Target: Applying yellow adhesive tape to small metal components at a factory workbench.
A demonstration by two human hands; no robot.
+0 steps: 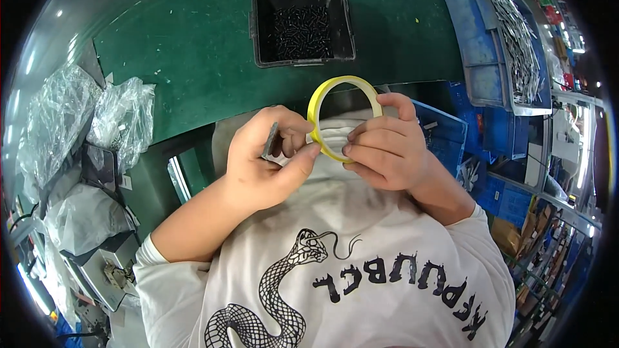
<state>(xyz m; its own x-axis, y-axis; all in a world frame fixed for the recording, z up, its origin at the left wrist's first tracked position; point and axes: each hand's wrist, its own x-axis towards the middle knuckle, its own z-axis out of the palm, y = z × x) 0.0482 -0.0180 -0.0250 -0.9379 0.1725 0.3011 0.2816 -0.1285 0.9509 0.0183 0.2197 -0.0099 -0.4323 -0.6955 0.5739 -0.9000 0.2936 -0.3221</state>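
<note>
A roll of yellow tape (pixel 314 104) with a pale inner ring stands on edge in front of my chest. My right hand (pixel 390 148) is closed around its right side, with fingers through the ring. At the roll's left edge, the thumb and forefinger of my left hand (pixel 261 161) come together against the tape; whether they pinch a loose end I cannot tell. A small flat grey metal piece (pixel 271 140) is held in the curled fingers of that same hand, partly hidden by them.
On the green table (pixel 193 45) ahead sits a black bin (pixel 258 42) of small dark cylindrical parts. Clear plastic bags (pixel 122 119) lie at the left. At the right, a blue crate (pixel 480 58) holds long thin metal pieces, with more blue bins (pixel 445 129) below.
</note>
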